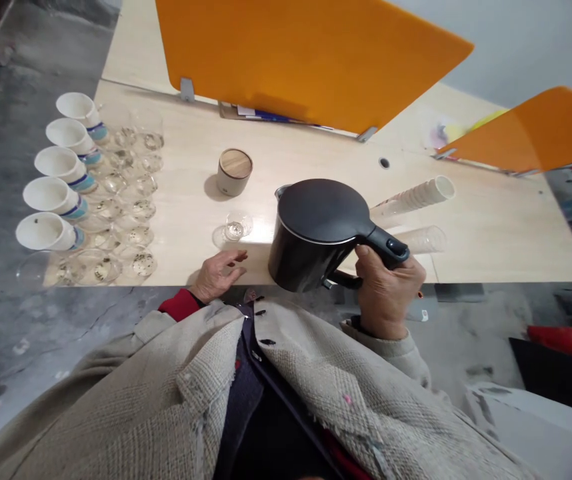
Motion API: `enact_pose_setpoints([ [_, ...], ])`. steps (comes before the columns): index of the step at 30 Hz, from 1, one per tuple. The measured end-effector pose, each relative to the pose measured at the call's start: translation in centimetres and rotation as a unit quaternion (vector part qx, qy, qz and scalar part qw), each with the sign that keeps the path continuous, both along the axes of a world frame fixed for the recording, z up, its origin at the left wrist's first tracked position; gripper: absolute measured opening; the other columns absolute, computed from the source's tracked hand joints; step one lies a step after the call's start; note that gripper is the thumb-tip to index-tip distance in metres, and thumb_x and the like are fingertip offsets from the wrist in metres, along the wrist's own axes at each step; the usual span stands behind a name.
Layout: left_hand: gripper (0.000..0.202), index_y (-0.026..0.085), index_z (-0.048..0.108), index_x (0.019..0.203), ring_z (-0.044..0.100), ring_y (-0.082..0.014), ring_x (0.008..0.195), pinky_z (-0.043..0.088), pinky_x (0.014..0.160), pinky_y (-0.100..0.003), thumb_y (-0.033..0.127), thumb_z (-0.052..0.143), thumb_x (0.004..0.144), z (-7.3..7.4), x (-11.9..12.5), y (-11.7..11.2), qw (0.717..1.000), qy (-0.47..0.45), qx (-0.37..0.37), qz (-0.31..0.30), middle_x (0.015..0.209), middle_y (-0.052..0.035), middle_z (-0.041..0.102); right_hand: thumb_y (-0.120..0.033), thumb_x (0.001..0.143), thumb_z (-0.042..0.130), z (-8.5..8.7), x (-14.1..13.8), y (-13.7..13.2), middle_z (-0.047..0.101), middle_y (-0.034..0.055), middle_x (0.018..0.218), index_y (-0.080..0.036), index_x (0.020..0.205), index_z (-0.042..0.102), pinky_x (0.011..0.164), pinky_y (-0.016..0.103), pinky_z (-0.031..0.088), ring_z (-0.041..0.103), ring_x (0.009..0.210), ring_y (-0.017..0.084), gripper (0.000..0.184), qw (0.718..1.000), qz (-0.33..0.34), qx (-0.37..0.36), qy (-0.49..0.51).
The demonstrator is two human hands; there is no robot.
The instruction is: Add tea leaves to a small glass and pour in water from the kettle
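My right hand point(389, 290) is wrapped round the handle of a black electric kettle point(326, 213), lid closed, its spout pointing left. The kettle is held up near the table's front edge. To the left of it stands a clear plastic cup point(237, 227) with a little dark stuff at the bottom. My left hand point(220, 275) rests at the table edge close to this cup, fingers apart and holding nothing. Behind the cup sits a round canister point(235, 172) with a wooden lid.
Several paper cups point(46, 230) line the table's left end, beside rows of clear cups point(139, 261) with dark bits inside. Stacked paper cups point(426, 193) and stacked clear cups point(425, 239) lie at right. An orange divider point(306, 60) stands along the back.
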State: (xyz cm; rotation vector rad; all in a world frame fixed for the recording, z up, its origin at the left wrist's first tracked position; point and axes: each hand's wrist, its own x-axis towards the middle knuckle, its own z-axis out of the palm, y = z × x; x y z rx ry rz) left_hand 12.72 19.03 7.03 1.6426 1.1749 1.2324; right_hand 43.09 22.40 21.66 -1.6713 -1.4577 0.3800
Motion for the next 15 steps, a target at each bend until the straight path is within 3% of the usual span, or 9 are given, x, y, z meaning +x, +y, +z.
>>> enact_pose_setpoints([
  [7,0.035,0.017,0.076,0.122,0.083,-0.0213,0.098,0.07,0.087,-0.036,0.04,0.067,0.097,-2.6,-2.7,0.1,0.989,0.035,-0.05,0.133,0.115,-0.0126,0.084,-0.069,0.082,0.075,-2.2,-1.5,4.2,0.046,-0.0063,0.064,-0.023,0.076,0.058,0.053,0.029,0.04,0.045,0.056,0.012,0.049,0.992,-0.035,0.07,0.095],
  [15,0.035,0.018,0.074,0.125,0.082,-0.0192,0.092,0.07,0.086,-0.035,0.037,0.066,0.096,-3.4,-3.3,0.2,0.986,0.082,-0.047,0.139,0.116,-0.0113,0.083,-0.069,0.081,0.075,-4.2,-3.9,11.1,0.044,-0.007,0.063,-0.024,0.078,0.057,0.053,0.028,0.042,0.046,0.056,0.012,0.048,0.973,-0.061,0.105,0.198],
])
